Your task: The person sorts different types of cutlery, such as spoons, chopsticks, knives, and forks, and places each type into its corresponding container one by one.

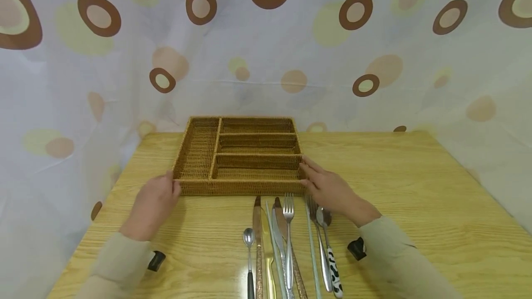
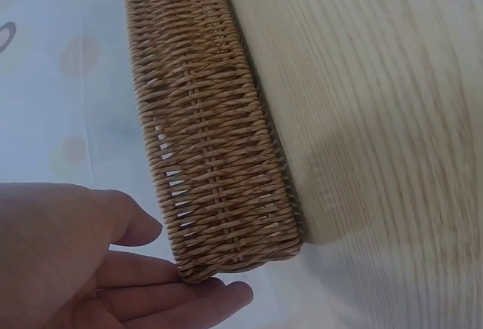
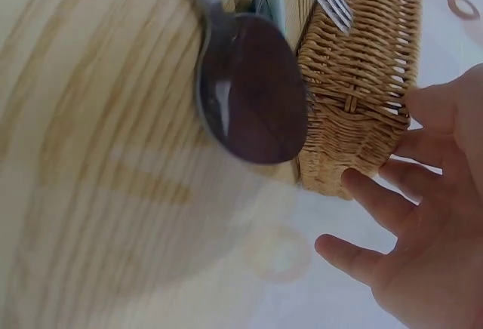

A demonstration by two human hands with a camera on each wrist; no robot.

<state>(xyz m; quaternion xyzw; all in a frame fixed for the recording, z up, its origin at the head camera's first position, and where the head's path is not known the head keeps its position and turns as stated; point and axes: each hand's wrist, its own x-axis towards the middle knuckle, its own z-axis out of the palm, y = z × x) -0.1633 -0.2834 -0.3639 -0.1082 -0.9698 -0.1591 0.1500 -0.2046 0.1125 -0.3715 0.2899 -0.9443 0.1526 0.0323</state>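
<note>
A woven wicker cutlery tray (image 1: pixel 249 187) with several compartments sits at the back of the table. My left hand (image 1: pixel 154 202) is at its front left corner; in the left wrist view the fingers (image 2: pixel 189 310) reach along the end wall and the thumb lies beside the front. At the right end, my right hand (image 1: pixel 332 193) touches the tray, its fingers (image 3: pixel 381 201) spread and fairly straight in the right wrist view. Just below this hand lie a spoon (image 1: pixel 322 217) with a spotted handle and a fork (image 1: pixel 313 209).
Before the tray lie a small dark-handled spoon (image 1: pixel 248 236), a gold knife (image 1: pixel 267 239), another fork (image 1: pixel 288 211), more knives and pale green sticks (image 1: pixel 311 243). A patterned sheet (image 1: pixel 266 45) hangs behind the wooden table (image 1: pixel 395 174) and at its sides.
</note>
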